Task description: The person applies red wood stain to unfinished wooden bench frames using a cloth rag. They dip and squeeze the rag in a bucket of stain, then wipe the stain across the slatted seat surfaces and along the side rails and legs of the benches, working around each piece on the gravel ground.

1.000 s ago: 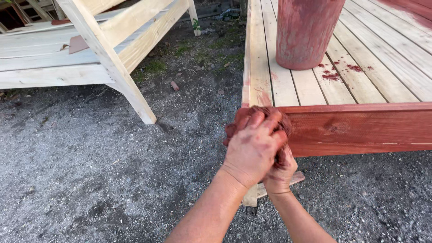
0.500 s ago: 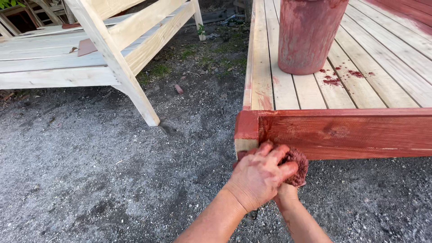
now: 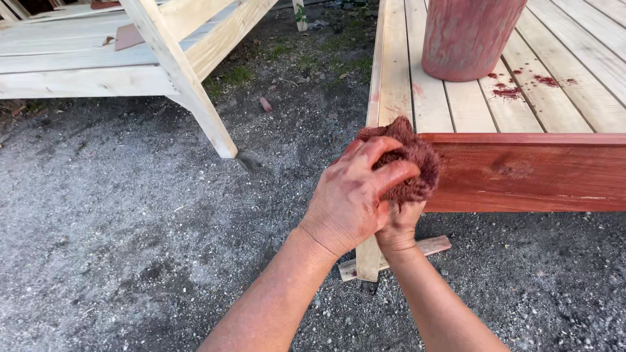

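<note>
- Seen from above, looking down at two bare forearms reaching forward over grey gravel ground.
- Left hand, stained reddish, fingers curled and clamped over a reddish-brown rag.
- Right hand tucked beneath the left, mostly hidden; only the wrist and heel of the hand visible, seemingly cupping the rag from below, finger position impossible to tell.
- Rag bunched into a fuzzy wad, pressed against the near left corner of a low wooden platform.
- Front board of the platform stained deep red, meeting the rag at its left end.
- Top slats of the platform pale and unstained, running away from the viewer, with a few dark red drips spattered on them.
- Round container, smeared red and pink, standing upright on the slats near the drips, its top cut off by the frame edge.
- Pale platform leg showing below the hands, resting on a thin scrap of wood lying flat on the gravel.
- Upper left: unpainted pale wooden furniture with a slanted leg planted in the gravel, well apart from the hands.
- Patch of sparse green weeds between the furniture and the platform.
</note>
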